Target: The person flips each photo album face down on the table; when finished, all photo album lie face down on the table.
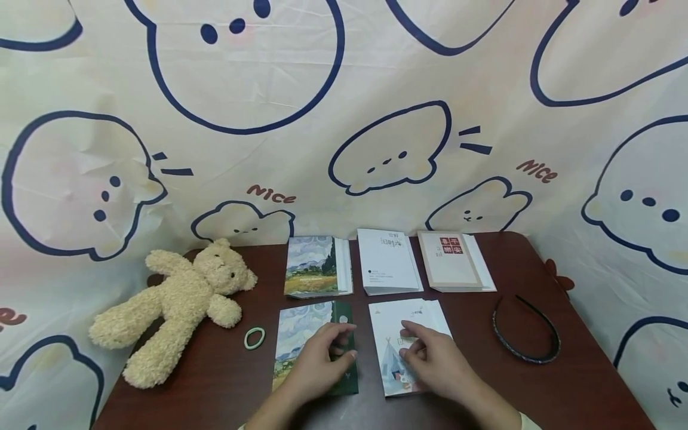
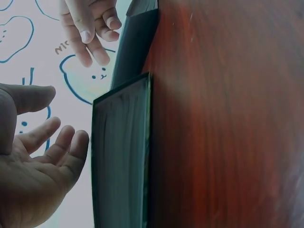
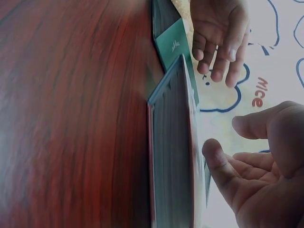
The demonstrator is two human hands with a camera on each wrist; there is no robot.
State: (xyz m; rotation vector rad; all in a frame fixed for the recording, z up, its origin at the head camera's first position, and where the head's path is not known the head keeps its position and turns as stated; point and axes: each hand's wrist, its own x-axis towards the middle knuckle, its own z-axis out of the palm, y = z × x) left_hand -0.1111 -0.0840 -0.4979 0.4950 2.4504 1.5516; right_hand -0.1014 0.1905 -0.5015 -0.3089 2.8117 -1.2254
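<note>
My left hand (image 1: pixel 322 361) hovers over a book with a painted landscape cover and a dark green band (image 1: pixel 349 358). Its fingers are loosely bent, thumb apart from them, and nothing is held. Over a white book with a tent drawing (image 1: pixel 390 358) hangs my right hand (image 1: pixel 438 361), likewise relaxed and holding nothing. In the left wrist view, the left hand (image 2: pixel 40 152) is beside the page edges of a thick book (image 2: pixel 121 156). The right wrist view has the right hand (image 3: pixel 261 166) close to the white book's pages (image 3: pixel 173 156).
Behind them lie a landscape-cover book (image 1: pixel 310 269), a white book (image 1: pixel 389 263) and a cream book with red print (image 1: pixel 450 263). At left are a teddy bear (image 1: pixel 185 304) and a green hair tie (image 1: pixel 246 341); at right, a dark headband (image 1: pixel 537 360). A patterned cloth (image 1: pixel 301 161) hangs behind.
</note>
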